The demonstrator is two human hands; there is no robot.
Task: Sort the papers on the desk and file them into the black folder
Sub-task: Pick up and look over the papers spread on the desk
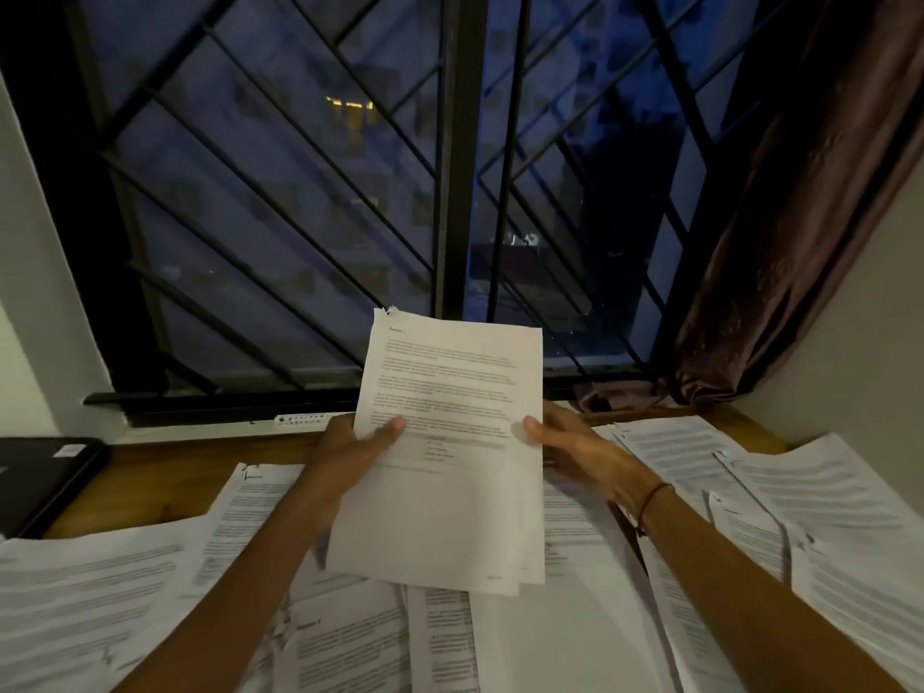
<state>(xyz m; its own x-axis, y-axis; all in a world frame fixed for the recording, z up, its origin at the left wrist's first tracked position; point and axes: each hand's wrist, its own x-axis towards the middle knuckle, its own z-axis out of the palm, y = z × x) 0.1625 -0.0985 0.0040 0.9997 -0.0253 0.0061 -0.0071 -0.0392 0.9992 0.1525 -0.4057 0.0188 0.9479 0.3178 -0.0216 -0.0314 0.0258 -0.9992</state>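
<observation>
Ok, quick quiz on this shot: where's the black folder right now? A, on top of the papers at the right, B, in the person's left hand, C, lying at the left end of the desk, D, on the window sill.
C: the black folder lies flat at the left end of the desk, while both hands hold a stack of papers in the middle.

The printed text on the held stack of papers (450, 442) is blurring past reading. The frame's left edge is cutting off the black folder (45, 480), and the left hand (350, 450) is hiding its fingers behind the stack.
</observation>
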